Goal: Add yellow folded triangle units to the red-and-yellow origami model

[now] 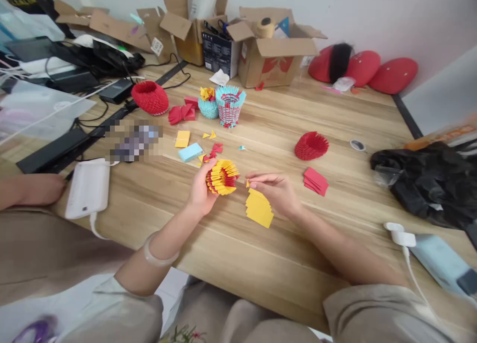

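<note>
The left hand (199, 191) has its fingers (207, 168) wrapped round a yellow and red paper ring (222, 177), held up just above the desk (231, 253). The right hand (278, 191) is just beside it, and its fingers (257, 178) pinch a tiny yellow piece (248, 183) close to the ring's edge. To do this well, I think the ring should be held gently so it does not squash, and the point slid straight in. Under the right hand lies a yellow paper stack (259, 209). Farther right are red folded pieces (316, 180) and a red paper bowl (311, 145).
</note>
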Demonstrator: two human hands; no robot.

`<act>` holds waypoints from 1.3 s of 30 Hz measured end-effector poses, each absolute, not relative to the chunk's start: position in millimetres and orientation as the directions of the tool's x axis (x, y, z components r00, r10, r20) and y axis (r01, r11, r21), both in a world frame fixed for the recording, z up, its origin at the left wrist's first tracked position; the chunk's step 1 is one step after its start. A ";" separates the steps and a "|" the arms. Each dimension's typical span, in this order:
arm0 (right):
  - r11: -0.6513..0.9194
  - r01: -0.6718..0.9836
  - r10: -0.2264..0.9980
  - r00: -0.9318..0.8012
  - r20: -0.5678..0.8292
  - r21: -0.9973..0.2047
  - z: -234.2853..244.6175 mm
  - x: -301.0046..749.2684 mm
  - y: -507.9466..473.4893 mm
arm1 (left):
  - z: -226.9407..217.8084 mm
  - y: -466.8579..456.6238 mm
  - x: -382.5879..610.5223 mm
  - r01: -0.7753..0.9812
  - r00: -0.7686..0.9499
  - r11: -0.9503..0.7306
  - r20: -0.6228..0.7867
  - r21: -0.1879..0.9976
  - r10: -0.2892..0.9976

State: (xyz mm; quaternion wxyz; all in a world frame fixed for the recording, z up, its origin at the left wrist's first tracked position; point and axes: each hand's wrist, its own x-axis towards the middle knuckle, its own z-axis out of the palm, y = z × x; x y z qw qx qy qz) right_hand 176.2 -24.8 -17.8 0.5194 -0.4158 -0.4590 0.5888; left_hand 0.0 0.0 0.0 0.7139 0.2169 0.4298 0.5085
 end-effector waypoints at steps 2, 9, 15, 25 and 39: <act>-0.104 -0.353 0.991 -0.112 -0.069 -0.930 -22.7 174.3 -27.3 | -2.9 -2.6 2.9 -0.504 0.121 0.400 -0.396 0.766 0.910; -0.217 -0.474 0.975 -0.147 -0.166 -0.854 -47.9 175.6 -28.2 | -12.2 -7.3 7.3 -0.365 0.181 0.354 -0.307 0.861 0.934; -0.179 -0.477 0.978 -0.179 -0.104 -0.860 -57.4 178.4 -34.5 | -12.1 -9.8 7.7 -0.272 0.203 0.307 -0.258 0.912 0.945; -0.202 -0.467 0.976 -0.174 -0.135 -0.861 -60.1 182.7 -34.8 | -7.2 -13.1 9.4 -0.209 0.212 0.287 -0.243 0.935 0.946; -0.078 -0.405 0.985 -0.170 -0.008 -0.911 -55.9 184.5 -37.0 | -8.4 -13.9 8.9 -0.238 0.185 0.226 -0.185 0.945 0.965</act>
